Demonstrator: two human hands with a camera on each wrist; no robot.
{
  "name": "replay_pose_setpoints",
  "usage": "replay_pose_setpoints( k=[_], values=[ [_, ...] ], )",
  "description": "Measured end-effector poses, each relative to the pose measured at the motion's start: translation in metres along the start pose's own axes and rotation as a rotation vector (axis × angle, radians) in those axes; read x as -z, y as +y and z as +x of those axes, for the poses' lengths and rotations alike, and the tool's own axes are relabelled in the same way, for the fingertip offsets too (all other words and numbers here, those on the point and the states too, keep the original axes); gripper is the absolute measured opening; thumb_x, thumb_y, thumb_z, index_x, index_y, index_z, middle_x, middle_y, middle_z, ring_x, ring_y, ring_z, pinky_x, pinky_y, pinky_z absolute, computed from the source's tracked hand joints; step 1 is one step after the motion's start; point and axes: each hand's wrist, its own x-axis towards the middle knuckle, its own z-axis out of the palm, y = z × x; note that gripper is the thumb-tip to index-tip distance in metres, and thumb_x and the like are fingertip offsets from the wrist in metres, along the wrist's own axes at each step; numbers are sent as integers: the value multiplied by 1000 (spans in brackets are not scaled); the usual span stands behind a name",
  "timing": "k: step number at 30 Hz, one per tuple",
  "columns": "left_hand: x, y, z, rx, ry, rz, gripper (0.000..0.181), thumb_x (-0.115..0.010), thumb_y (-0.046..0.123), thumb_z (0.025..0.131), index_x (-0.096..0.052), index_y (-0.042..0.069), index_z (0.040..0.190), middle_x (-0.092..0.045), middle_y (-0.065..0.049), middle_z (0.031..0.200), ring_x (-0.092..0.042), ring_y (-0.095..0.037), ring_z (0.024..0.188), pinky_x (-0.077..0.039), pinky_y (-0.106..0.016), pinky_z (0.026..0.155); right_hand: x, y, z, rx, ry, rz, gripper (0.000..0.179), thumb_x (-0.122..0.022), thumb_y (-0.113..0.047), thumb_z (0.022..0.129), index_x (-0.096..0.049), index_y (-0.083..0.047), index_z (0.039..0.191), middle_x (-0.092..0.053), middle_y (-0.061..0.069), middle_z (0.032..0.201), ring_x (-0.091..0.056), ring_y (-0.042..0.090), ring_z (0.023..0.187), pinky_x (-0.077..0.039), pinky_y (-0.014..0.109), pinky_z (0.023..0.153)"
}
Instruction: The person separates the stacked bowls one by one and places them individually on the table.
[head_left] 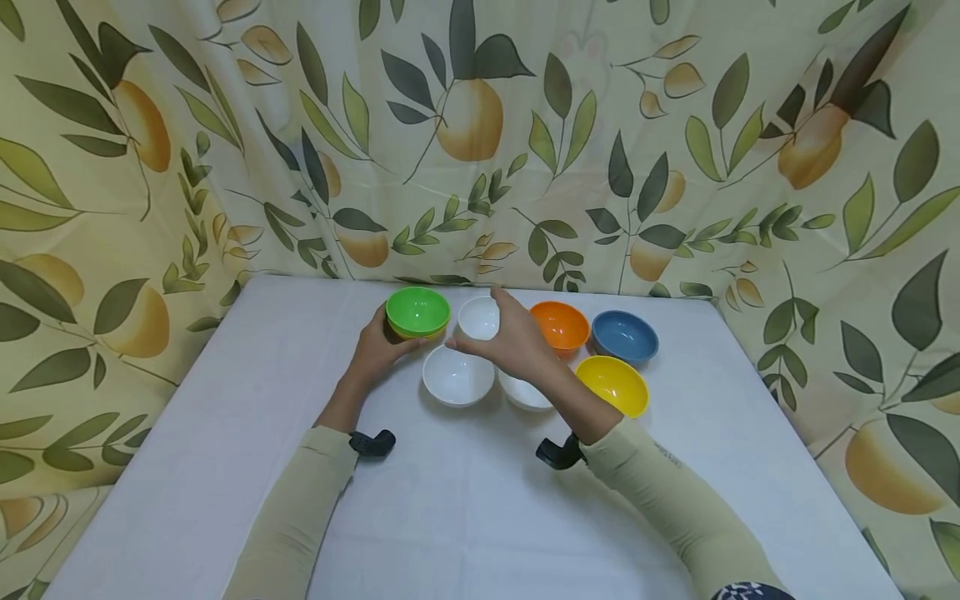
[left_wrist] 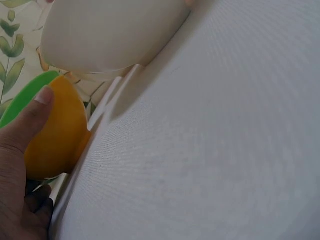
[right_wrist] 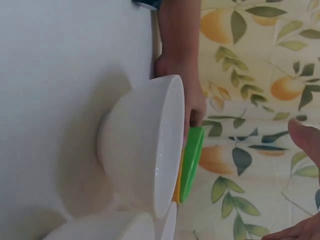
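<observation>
A green bowl (head_left: 417, 311) sits nested in a yellow bowl (left_wrist: 62, 132) at the left end of the group. My left hand (head_left: 377, 348) grips this pair, thumb along the near side and the other fingers round the left. Over the white bowls, my right hand (head_left: 516, 340) hovers with thumb and fingers spread apart and nothing between them. Below it lie a far white bowl (head_left: 474, 317), a near white bowl (head_left: 457, 379) and a third white bowl (head_left: 525, 393), partly hidden by the right wrist.
Right of the white bowls stand an orange bowl (head_left: 558, 323), a blue bowl (head_left: 625, 337) and another yellow bowl (head_left: 617, 385), close together. The right forearm overlaps that yellow bowl. A white cloth (head_left: 450, 517) covers the table, and a fruit-patterned curtain (head_left: 570, 208) hangs behind its far edge.
</observation>
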Motion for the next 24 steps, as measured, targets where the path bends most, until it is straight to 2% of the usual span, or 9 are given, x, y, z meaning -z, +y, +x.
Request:
replay_pose_setpoints(
  k=[6, 11, 19, 24],
  values=[
    [0, -1, 0, -5, 4, 13, 106, -89, 39, 86, -26, 9, 166, -39, -14, 165, -32, -32, 154, -19, -54, 127, -11, -14, 24, 80, -50, -58, 115, -86, -54, 83, -25, 2, 164, -32, 20, 168, -36, 40, 151, -40, 58, 117],
    [0, -1, 0, -12, 0, 14, 104, -87, 37, 88, -25, 7, 166, -39, -17, 164, -34, -33, 152, -19, -54, 128, -19, -20, 44, 102, -70, -88, 117, -86, -56, 82, -25, 1, 164, -32, 20, 168, -35, 38, 151, -39, 54, 119],
    [2, 0, -1, -8, -5, 27, 103, -87, 37, 89, -25, 8, 166, -39, -16, 164, -33, -33, 153, -19, -52, 128, -33, -20, 82, 109, -135, -180, 118, -87, -59, 80, -29, 6, 161, -42, 25, 160, -48, 38, 142, -46, 51, 114],
    [2, 0, 0, -8, -8, -1, 102, -88, 35, 88, -27, 9, 166, -41, -15, 163, -34, -32, 152, -20, -51, 128, -40, -17, 101, 105, -186, -220, 115, -88, -58, 79, -35, 9, 157, -51, 25, 152, -54, 36, 134, -51, 47, 109]
  ],
)
